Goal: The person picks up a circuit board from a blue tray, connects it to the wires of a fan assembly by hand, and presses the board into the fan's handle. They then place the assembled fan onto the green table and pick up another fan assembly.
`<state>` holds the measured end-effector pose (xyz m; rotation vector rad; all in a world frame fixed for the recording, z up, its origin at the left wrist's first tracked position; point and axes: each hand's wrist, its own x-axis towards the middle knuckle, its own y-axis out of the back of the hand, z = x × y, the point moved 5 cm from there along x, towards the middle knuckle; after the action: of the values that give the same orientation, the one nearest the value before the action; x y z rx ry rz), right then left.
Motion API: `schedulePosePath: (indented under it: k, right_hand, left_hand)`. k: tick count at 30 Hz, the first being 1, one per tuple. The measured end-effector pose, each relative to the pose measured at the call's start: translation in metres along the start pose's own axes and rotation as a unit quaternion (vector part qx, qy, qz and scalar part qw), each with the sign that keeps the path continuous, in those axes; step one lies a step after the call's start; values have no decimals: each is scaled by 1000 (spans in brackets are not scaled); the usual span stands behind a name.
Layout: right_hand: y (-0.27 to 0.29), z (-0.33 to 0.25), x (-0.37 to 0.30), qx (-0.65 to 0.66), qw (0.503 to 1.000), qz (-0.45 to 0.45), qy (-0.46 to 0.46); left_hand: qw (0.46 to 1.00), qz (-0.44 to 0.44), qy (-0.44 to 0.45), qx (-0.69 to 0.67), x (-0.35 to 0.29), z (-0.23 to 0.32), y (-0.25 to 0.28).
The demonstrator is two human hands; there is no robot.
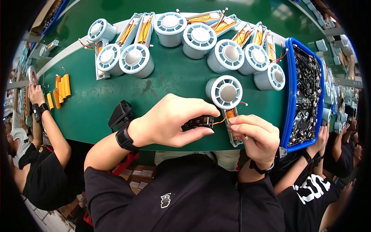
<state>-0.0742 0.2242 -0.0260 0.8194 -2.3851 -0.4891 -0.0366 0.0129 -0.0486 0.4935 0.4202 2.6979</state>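
Note:
My left hand [166, 121] is closed around a small black circuit board [199, 122], held between thumb and fingers above the table. A thin orange wire [220, 121] runs from the board toward my right fingertips. My right hand [258, 135] is closed over the open handle of a light blue fan [227, 92]; what its fingers pinch is hidden beneath them. The fan lies with its round grey-centred head away from me and its handle toward me. An orange battery [230, 114] shows inside the handle, and a small wire with a connector sticks out beside the head.
Several similar fans [199, 36] with exposed batteries and wires line the far side of the green table [170, 85]. At right stands a blue bin [289, 96] full of black circuit boards. Yellow batteries [62, 89] lie at left. A black device [121, 113] sits near my left wrist. People work on both sides.

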Motion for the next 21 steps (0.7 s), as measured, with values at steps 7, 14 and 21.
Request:
schedulePosePath:
  k: [7, 14, 21]
  right_hand:
    - [-11, -4, 9, -8, 994, 78, -72]
    - [-14, -8, 12, -130, 990, 38, 41]
    - [-20, -10, 18, -77, 995, 16, 67]
  left_hand:
    - [986, 40, -108, 116, 4, 8, -1]
    - [978, 84, -132, 140, 2, 7, -1]
    - [977, 102, -134, 129, 1, 7, -2]
